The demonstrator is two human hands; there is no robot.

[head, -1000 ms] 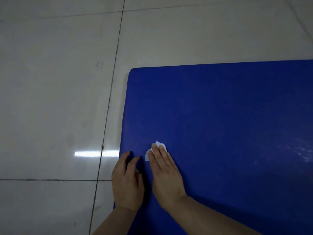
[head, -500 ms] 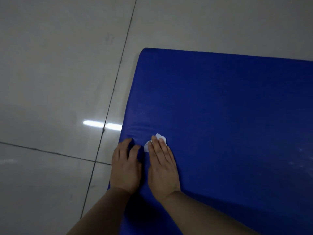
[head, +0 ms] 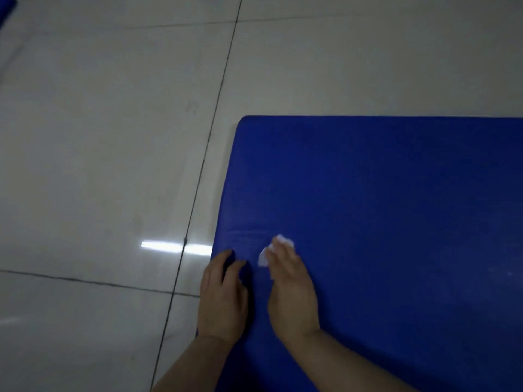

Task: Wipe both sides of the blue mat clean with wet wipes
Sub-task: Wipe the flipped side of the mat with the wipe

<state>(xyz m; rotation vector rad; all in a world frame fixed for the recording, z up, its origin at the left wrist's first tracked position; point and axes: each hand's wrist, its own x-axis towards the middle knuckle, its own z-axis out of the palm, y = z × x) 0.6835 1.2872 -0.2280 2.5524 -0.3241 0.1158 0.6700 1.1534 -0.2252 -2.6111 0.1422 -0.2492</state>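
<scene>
The blue mat (head: 382, 210) lies flat on the tiled floor and fills the right half of the view. My right hand (head: 291, 292) lies flat on it near its left edge, straight fingers pressing a small white wet wipe (head: 264, 257) onto the surface. Only the wipe's corners show past my fingertips. My left hand (head: 223, 298) rests palm down on the mat's left edge just beside the right hand, fingers slightly bent over the border.
Pale glossy floor tiles (head: 99, 165) with dark grout lines surround the mat on the left and far side. A bright light reflection (head: 169, 246) streaks the floor beside the mat. A bit of another blue object (head: 7, 7) shows at the top left corner.
The camera view has shifted, so the mat's far corner sits elsewhere in the frame. Both hands stay side by side at the left edge, the right one still pressing the wipe.
</scene>
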